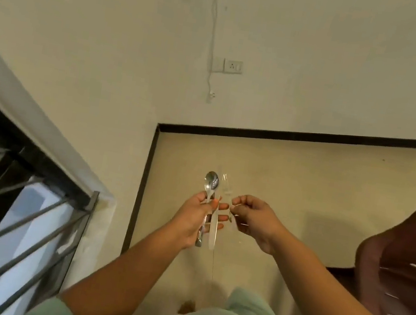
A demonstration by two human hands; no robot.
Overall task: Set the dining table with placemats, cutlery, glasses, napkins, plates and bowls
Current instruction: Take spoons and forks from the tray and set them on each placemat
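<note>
My left hand (198,218) is closed around the handle of a steel spoon (211,182), whose bowl points up and away from me. Beside the spoon the same hand also holds a clear plastic knife (213,236), seen edge-on. My right hand (253,215) is just to the right, pinching a clear plastic fork (226,187) by its thin handle between thumb and fingers. The fork is see-through and blurred, so its outline is faint. Both hands are held out in front of my body, above the floor. No table is in view.
A cream wall with a socket plate (232,66) and a hanging cable (209,75) stands ahead. A barred window (16,208) fills the lower left. A dark brown plastic chair (403,256) is at the right. Beige floor (292,184) with a dark skirting lies below my hands.
</note>
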